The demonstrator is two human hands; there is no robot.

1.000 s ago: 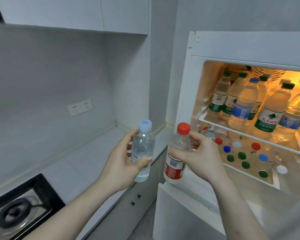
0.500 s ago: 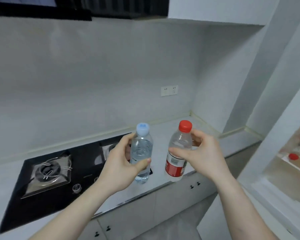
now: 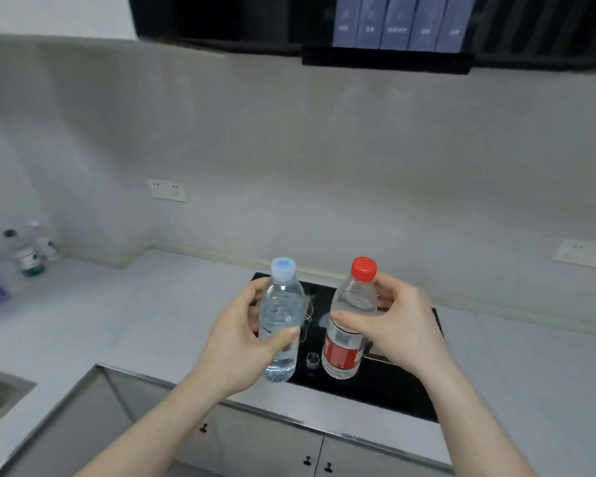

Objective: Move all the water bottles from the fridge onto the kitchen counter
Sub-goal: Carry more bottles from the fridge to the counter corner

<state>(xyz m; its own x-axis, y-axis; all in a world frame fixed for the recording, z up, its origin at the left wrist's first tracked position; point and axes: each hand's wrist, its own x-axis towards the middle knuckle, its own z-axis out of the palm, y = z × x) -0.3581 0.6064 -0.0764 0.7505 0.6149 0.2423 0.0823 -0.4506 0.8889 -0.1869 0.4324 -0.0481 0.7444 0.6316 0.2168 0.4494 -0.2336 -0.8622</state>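
Note:
My left hand [image 3: 236, 342] grips a small clear water bottle with a pale blue cap [image 3: 280, 304], held upright in the air. My right hand [image 3: 401, 327] grips a taller clear bottle with a red cap and red label [image 3: 350, 316], also upright. Both bottles hover above the black hob [image 3: 375, 383] set into the grey kitchen counter [image 3: 117, 325]. Several more bottles [image 3: 28, 253] stand on the counter at the far left, blurred. The fridge is out of view.
A sink corner [image 3: 0, 390] shows at the lower left. Wall sockets [image 3: 167, 190] sit on the grey backsplash, and a black range hood [image 3: 386, 43] hangs above the hob. White cabinet doors [image 3: 272, 445] run below the counter edge.
The view has swung left, away from the fridge to the hob and the left counter. Both hands still hold their bottles the same way in front of me.

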